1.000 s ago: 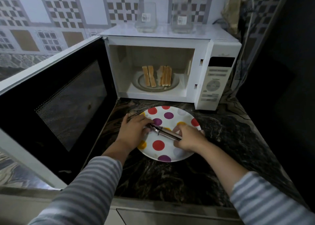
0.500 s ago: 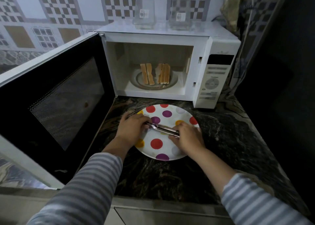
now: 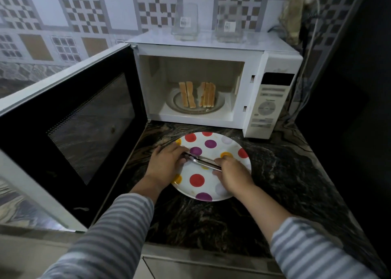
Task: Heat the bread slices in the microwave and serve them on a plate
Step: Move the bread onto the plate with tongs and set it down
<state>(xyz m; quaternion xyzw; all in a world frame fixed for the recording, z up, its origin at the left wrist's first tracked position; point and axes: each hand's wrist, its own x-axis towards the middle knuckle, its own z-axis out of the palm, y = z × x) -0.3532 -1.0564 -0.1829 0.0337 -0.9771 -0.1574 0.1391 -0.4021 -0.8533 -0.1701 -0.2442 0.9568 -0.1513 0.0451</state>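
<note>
Fingers of both my left hand [image 3: 167, 162] and right hand [image 3: 231, 174] pinch the metal tongs [image 3: 202, 162] over the dotted plate [image 3: 211, 185], presumably readying them to lift the bread slices [image 3: 197, 96] standing inside the open microwave [image 3: 211, 84].

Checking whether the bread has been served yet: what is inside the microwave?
Inside the open microwave, bread slices stand on edge in two groups on the glass turntable. How many slices each group holds is hard to tell.

Right hand [image 3: 232, 174] slid along tongs [image 3: 203, 162] toward left hand [image 3: 166, 162]; grip tightened.
</note>
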